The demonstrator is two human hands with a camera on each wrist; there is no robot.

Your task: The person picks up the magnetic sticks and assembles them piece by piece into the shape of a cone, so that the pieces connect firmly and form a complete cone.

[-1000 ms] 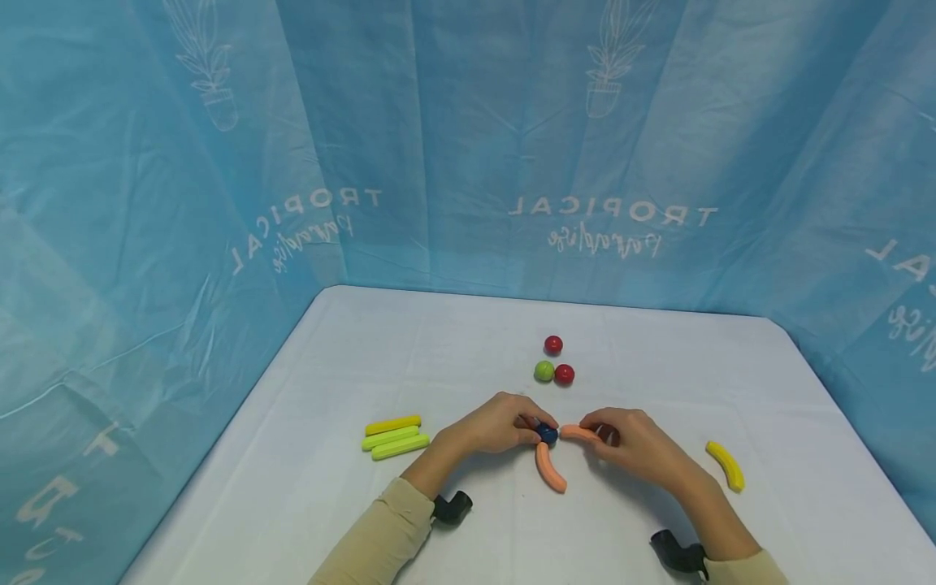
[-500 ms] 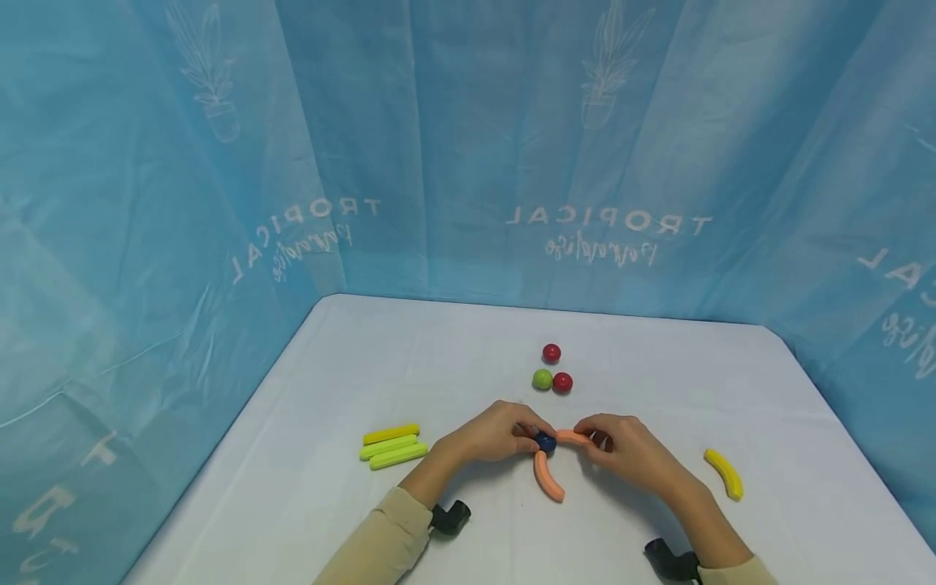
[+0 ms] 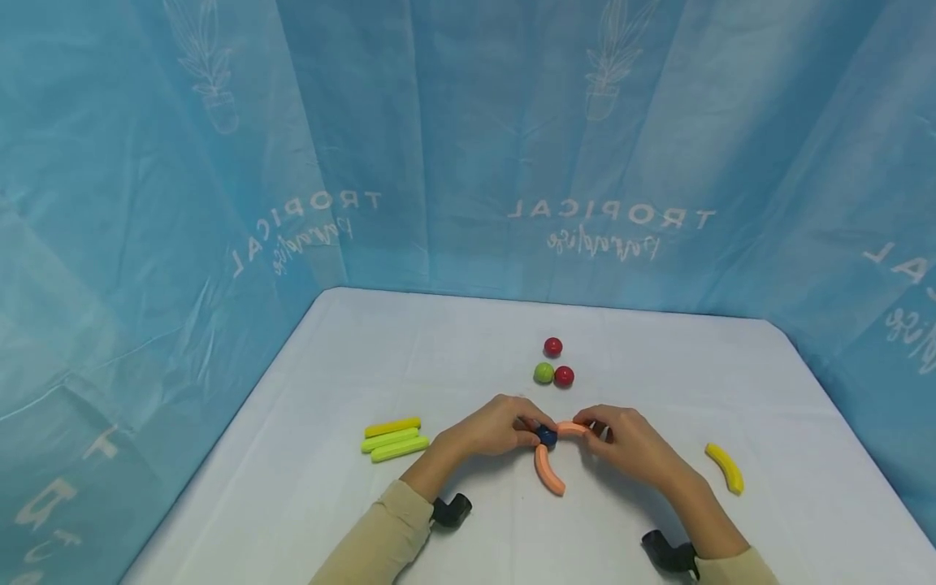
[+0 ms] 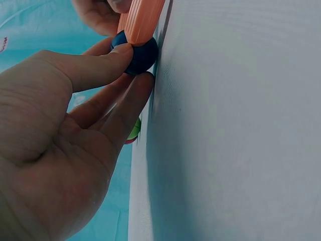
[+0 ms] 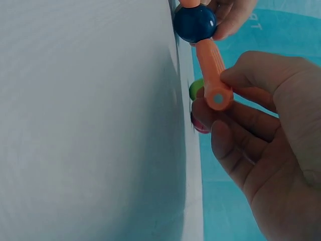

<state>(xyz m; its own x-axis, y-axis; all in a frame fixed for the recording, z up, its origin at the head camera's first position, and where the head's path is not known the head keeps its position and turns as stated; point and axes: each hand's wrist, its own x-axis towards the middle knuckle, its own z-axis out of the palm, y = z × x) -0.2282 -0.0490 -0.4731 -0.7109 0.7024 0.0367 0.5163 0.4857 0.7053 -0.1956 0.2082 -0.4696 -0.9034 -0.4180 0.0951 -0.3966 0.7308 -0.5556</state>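
Left grip: left hand (image 3: 500, 424) pinches the navy ball (image 5: 195, 23) between thumb and fingers.
Right grip: right hand (image 3: 629, 439) pinches the held orange stick (image 5: 210, 68) near its outer end.
Key relation: held stick's long axis runs roughly left-right in the head view, bowed away from the person; inner end looks to meet the ball's right side.
Nearer hand: right for that stick, left for the ball.
Ball and stick vs grips: ball at left fingertips; stick extends left from right fingertips, between both hands.
Second orange stick (image 3: 550, 471): unheld, ball to its far end, curving toward the person over the counter (image 3: 453, 349).
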